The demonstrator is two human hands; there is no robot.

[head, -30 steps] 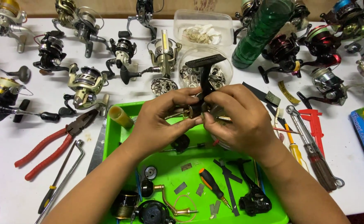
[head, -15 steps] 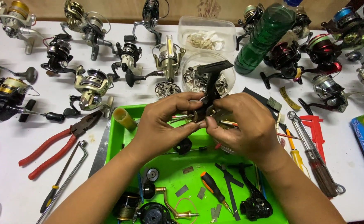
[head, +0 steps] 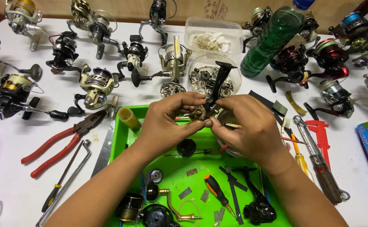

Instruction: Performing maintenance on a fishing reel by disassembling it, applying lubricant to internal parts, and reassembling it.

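- Left hand [head: 167, 122] and right hand [head: 247, 126] meet over the far edge of the green tray [head: 179, 185], both clamped on a small black reel body [head: 211, 101]
- Left hand fingers curl round the brass-coloured gear end of the part, thumb and forefinger pinched on it; right hand fingertips press in from the other side, thumb touching the left thumb
- Reel body long axis runs from the hands up and away, leaning slightly right; its flat black foot points toward the far side of the worktop [head: 7, 176], gear end points down into the hands
- Part is held in the air above the tray, not resting on anything, just in front of a clear round tub of small metal parts [head: 200, 80]
- In the tray: orange-handled screwdriver [head: 215, 191], black knob on a shaft [head: 187, 148], brass crank handle [head: 173, 206], black frame piece [head: 257, 208], loose grey bits
- Yellow-green spool [head: 129, 119] sits at the tray's far left corner
- Left of tray on worktop: red-handled pliers [head: 62, 141], bent metal wrench [head: 66, 176]
- Right of tray: wood-handled adjustable wrench [head: 322, 172], yellow-handled screwdriver [head: 298, 153], red caliper [head: 320, 134]
- Green bottle [head: 272, 38] lies tilted at the far side; many spinning reels [head: 98, 84] spread along the far edge
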